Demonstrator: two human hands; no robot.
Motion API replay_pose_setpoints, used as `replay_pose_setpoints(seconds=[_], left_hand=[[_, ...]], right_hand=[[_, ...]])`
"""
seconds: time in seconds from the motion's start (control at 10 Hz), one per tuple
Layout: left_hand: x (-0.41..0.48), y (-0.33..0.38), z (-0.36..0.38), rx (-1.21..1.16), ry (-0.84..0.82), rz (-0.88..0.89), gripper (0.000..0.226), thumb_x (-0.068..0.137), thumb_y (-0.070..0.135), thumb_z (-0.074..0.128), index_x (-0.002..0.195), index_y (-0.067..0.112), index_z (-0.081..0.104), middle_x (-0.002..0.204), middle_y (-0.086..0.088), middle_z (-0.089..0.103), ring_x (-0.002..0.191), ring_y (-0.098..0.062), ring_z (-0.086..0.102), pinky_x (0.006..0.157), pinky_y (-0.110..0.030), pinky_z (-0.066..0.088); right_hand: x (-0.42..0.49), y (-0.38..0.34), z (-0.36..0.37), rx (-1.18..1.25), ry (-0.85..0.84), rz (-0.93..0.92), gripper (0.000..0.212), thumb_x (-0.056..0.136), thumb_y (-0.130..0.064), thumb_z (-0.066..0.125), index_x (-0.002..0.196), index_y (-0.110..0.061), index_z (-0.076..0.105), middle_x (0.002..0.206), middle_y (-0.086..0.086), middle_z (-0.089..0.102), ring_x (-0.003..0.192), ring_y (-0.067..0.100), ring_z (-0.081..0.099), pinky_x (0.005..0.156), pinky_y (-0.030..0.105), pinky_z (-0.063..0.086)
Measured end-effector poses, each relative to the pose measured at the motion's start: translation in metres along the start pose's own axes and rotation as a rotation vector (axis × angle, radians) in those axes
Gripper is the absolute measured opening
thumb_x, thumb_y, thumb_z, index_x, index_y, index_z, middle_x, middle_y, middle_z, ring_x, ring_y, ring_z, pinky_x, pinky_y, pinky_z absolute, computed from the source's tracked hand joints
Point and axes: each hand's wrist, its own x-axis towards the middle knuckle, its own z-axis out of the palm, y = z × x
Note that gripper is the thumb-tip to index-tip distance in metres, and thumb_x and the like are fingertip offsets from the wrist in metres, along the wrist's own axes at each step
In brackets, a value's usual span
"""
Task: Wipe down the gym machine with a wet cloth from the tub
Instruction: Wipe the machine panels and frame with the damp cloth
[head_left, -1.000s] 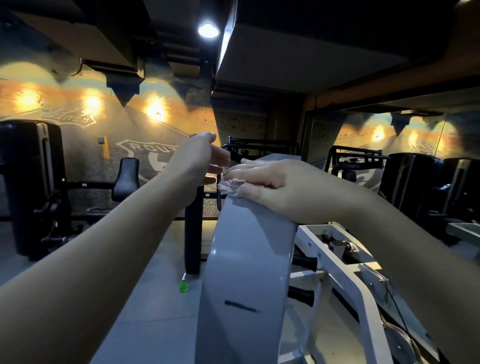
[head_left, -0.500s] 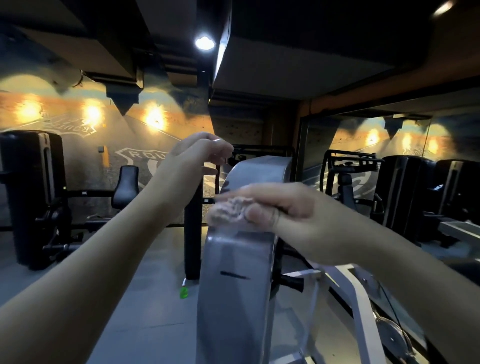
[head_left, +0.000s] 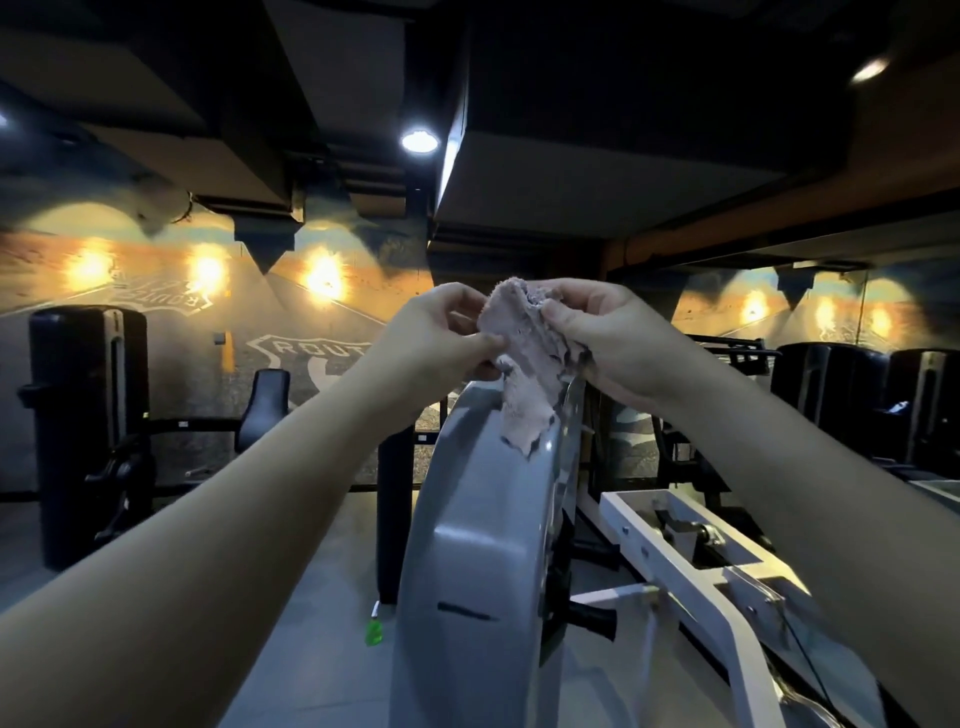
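A pale pinkish cloth (head_left: 524, 364) hangs in the air above the curved grey cover of the gym machine (head_left: 478, 525), its lower corner dangling against the cover's top. My left hand (head_left: 441, 338) pinches the cloth's left edge between thumb and fingers. My right hand (head_left: 597, 338) grips the cloth's upper right part. Both hands are raised at chest height, close together. No tub is in view.
The machine's white frame (head_left: 675, 540) with a pulley runs to the right. A black post (head_left: 395, 514) stands just left of the cover, with a small green object (head_left: 373, 633) on the floor. Black weight machines (head_left: 88, 415) stand left and far right.
My right hand has lifted the cloth off the grey cover. My left hand has come in and taken hold of the cloth's left edge, and the cloth has opened out between both hands.
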Motion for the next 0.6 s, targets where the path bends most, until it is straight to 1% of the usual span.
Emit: replay_pose_setpoints(seconds=[0.1, 0.2, 0.3, 0.4, 0.5, 0.6], left_hand=[[0.016, -0.008, 0.004, 0.032, 0.009, -0.019, 0.014, 0.091, -0.004, 0.068, 0.097, 0.007, 0.072, 0.097, -0.021, 0.074, 0.094, -0.039, 0.074, 0.091, -0.047, 0.060], [0.025, -0.023, 0.002, 0.194, 0.016, -0.057, 0.038, 0.088, -0.005, 0.054, 0.078, 0.019, 0.081, 0.086, -0.015, 0.076, 0.094, -0.047, 0.069, 0.094, -0.056, 0.058], [0.024, -0.032, -0.002, 0.206, 0.106, -0.092, 0.038, 0.086, 0.000, 0.051, 0.072, 0.019, 0.081, 0.080, -0.004, 0.075, 0.094, -0.040, 0.068, 0.093, -0.056, 0.057], [0.030, -0.040, -0.003, 0.139, 0.175, -0.129, 0.022, 0.087, 0.008, 0.060, 0.077, 0.014, 0.079, 0.090, -0.009, 0.073, 0.098, -0.032, 0.067, 0.094, -0.052, 0.058], [0.042, -0.044, 0.002, 0.107, 0.159, -0.167, 0.014, 0.087, 0.018, 0.062, 0.088, 0.011, 0.075, 0.096, -0.016, 0.073, 0.101, -0.038, 0.068, 0.095, -0.054, 0.055], [0.053, -0.056, 0.012, 0.107, 0.100, -0.234, 0.020, 0.097, 0.020, 0.057, 0.079, 0.013, 0.063, 0.084, -0.008, 0.067, 0.076, -0.024, 0.064, 0.074, -0.036, 0.055]], right_hand=[[0.010, 0.007, -0.008, -0.272, 0.023, -0.073, 0.031, 0.105, -0.015, 0.054, 0.130, -0.030, 0.066, 0.124, 0.001, 0.069, 0.115, 0.016, 0.068, 0.100, 0.048, 0.056], [0.003, 0.021, -0.009, -0.512, -0.122, -0.092, 0.028, 0.100, -0.017, 0.054, 0.117, -0.036, 0.067, 0.118, -0.006, 0.068, 0.111, 0.013, 0.066, 0.097, 0.049, 0.056], [-0.005, 0.028, -0.003, -0.623, -0.199, -0.084, 0.018, 0.089, -0.035, 0.053, 0.102, -0.041, 0.064, 0.122, -0.011, 0.065, 0.116, 0.014, 0.061, 0.098, 0.056, 0.051], [0.000, 0.028, 0.002, -0.639, -0.215, -0.087, 0.020, 0.093, -0.061, 0.049, 0.109, -0.049, 0.055, 0.123, -0.015, 0.067, 0.115, 0.009, 0.063, 0.096, 0.052, 0.053], [0.007, 0.027, 0.003, -0.785, -0.328, -0.009, 0.039, 0.101, -0.060, 0.044, 0.138, -0.069, 0.038, 0.146, -0.026, 0.052, 0.135, 0.002, 0.048, 0.111, 0.041, 0.043], [0.025, 0.032, -0.002, -0.878, -0.351, 0.053, 0.035, 0.103, -0.062, 0.038, 0.137, -0.069, 0.041, 0.148, -0.023, 0.051, 0.136, 0.005, 0.047, 0.114, 0.037, 0.038]])
